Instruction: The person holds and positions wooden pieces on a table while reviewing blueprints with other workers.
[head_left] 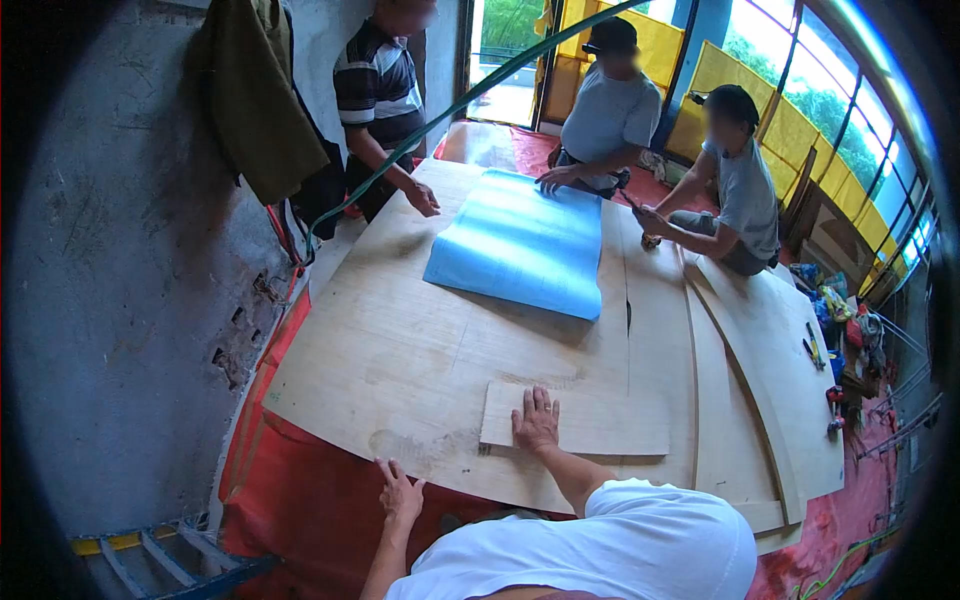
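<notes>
My left hand point(400, 492) rests at the near edge of the large plywood sheet point(360, 330), fingers apart, holding nothing. Flat on a small wooden board point(610, 422), my right hand point(537, 420) lies with its fingers spread. The small board lies on top of the plywood. Beyond it, a large blue sheet of paper point(520, 240) with faint lines is spread on the plywood, its near edge slightly wavy. Long narrow wood strips point(735, 350) run along the right part of the plywood.
Three people stand or crouch at the far side, one with a hand on the blue sheet. A green hose point(470, 95) crosses overhead. Jackets point(265, 110) hang left; a ladder point(165, 560) is lower left. Pliers point(815, 348) and bags lie right, above red floor covering point(300, 500).
</notes>
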